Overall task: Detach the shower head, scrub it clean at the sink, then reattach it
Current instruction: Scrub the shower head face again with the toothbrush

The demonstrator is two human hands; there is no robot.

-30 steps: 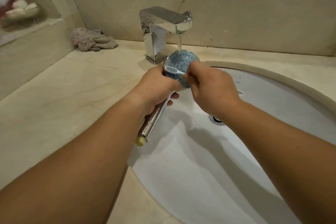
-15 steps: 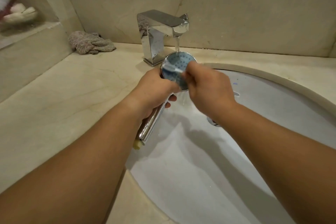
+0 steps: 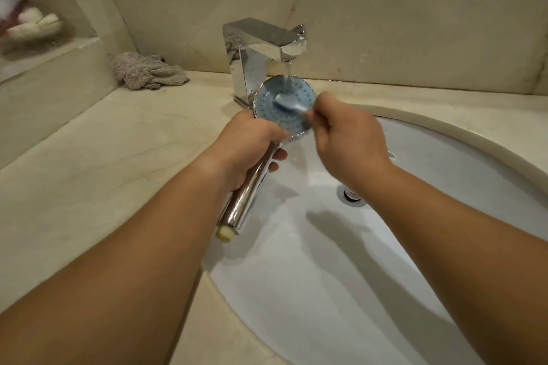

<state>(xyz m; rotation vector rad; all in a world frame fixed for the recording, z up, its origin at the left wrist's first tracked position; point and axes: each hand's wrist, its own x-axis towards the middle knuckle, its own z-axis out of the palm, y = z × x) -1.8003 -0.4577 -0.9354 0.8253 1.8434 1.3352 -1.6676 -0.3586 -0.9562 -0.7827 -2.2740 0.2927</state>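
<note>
- One head-worn wide-angle view, looking forward and steeply down over a white sink (image 3: pixel 370 290) set in a marble counter (image 3: pixel 89 175).
- It faces the back wall, the chrome faucet (image 3: pixel 261 47) upper centre.
- Close range: both forearms enter from the bottom corners, filling the foreground.
- Edges bow with lens distortion.

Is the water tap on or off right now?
On. A thin stream runs from the faucet spout onto the blue face of the shower head.
</note>
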